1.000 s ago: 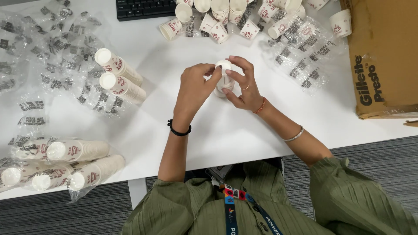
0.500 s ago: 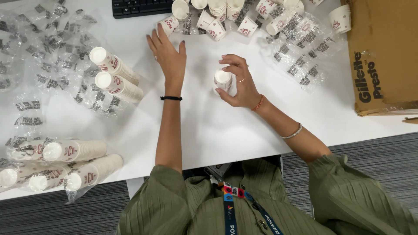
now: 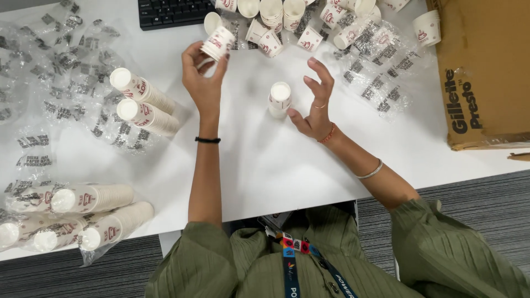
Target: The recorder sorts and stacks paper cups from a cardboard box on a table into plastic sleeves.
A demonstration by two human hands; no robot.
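Observation:
My left hand [image 3: 203,77] holds a small white paper cup [image 3: 217,43] with a red print, lifted above the white table [image 3: 265,165] near the far pile. My right hand [image 3: 316,105] is open, fingers spread, just right of a short stack of upside-down cups [image 3: 279,98] standing on the table; it is close to the stack but not gripping it.
Loose cups [image 3: 287,22] and clear printed wrappers [image 3: 375,60] lie at the far edge by a black keyboard [image 3: 171,12]. Wrapped cup stacks lie at left [image 3: 144,105] and near left [image 3: 91,215]. A brown cardboard box [image 3: 486,72] sits at right.
My left hand reached to the far pile and picked up a cup. My right hand let go of the stack, which now stands alone on the table.

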